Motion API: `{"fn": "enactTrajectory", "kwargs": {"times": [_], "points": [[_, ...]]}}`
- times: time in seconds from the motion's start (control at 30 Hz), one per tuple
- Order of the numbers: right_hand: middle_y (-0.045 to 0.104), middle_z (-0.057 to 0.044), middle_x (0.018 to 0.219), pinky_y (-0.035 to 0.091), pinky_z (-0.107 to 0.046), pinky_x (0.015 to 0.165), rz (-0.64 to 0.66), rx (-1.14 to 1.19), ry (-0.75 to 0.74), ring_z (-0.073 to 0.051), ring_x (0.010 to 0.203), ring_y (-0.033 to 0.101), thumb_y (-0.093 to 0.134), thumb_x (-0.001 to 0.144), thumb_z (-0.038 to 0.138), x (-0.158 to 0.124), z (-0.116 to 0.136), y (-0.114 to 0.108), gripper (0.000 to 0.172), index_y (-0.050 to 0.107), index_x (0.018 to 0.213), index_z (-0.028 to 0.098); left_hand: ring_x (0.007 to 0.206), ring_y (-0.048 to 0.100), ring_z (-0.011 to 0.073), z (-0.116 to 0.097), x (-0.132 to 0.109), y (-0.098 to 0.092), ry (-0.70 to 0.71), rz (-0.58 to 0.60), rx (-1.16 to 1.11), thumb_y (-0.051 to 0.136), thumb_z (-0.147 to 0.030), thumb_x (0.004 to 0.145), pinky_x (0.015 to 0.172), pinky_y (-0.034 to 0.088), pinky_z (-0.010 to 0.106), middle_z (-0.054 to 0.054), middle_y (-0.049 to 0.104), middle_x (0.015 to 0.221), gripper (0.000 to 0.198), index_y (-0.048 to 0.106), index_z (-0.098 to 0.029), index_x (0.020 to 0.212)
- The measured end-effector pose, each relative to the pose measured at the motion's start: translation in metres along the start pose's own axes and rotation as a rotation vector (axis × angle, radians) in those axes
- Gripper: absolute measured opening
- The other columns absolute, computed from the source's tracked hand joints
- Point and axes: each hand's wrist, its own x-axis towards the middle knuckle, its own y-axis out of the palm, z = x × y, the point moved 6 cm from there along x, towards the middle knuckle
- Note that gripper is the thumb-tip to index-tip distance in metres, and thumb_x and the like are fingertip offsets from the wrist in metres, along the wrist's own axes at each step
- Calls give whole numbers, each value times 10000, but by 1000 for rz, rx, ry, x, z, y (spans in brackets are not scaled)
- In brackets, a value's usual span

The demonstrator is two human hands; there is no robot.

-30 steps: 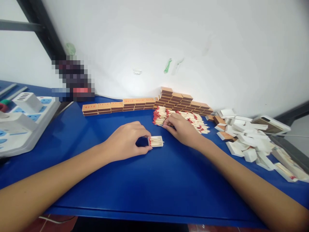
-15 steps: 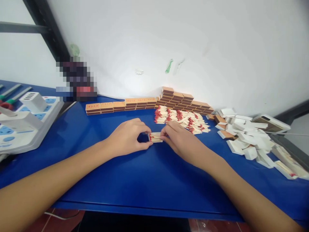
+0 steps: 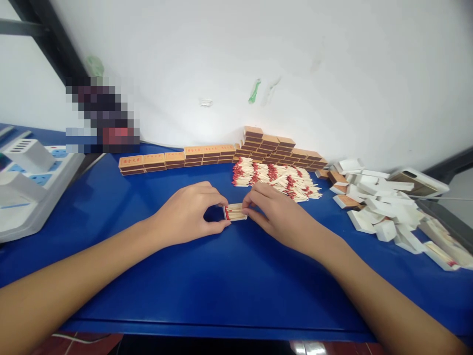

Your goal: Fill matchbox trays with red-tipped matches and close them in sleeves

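A small white matchbox tray (image 3: 234, 212) filled with red-tipped matches lies on the blue table (image 3: 221, 276). My left hand (image 3: 192, 212) pinches its left end between thumb and fingers. My right hand (image 3: 275, 212) grips the tray's right end with closed fingertips. Just behind my hands lies a loose pile of matches (image 3: 275, 178).
Closed brown matchboxes (image 3: 207, 155) stand in a row and stack along the wall. A heap of empty white trays and sleeves (image 3: 384, 212) lies at the right, with a phone (image 3: 417, 183) behind it. A white power strip (image 3: 29, 182) sits at the left.
My right hand left the match pile and came to the tray's right end. My left hand has kept hold of the tray.
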Motion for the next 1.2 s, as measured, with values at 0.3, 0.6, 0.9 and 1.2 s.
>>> {"fn": "enactTrajectory", "kwargs": {"times": [0.3,0.6,0.9,1.2], "points": [[662,-98,1060,532,-379,824,2,68,6,-251,996,650,557,1069,198,4,7,0,86,622,1021,226,969,696,232,-2,1,-1,17,-4,-19,758,-274,921,855,562,366,46,792,1006,155,785,-214,1062],[663,-68,899,453,-372,710,-187,-42,241,-238,809,622,649,994,261,-2,-71,-10,97,662,906,221,976,694,235,-1,0,-1,5,-9,2,762,-298,920,856,563,367,50,797,1005,199,798,-205,1092],[653,-69,890,436,-361,701,-151,-83,265,-249,827,621,651,991,266,6,-79,1,100,653,904,217,965,680,229,1,-1,0,8,9,17,758,-302,916,841,548,361,41,784,990,188,800,-202,1070],[650,-90,954,465,-364,738,-99,-86,177,-238,840,608,561,1043,237,3,-82,2,125,585,923,213,956,681,225,1,1,0,-6,5,16,762,-299,910,843,544,358,40,782,987,205,803,-198,1083]]}}
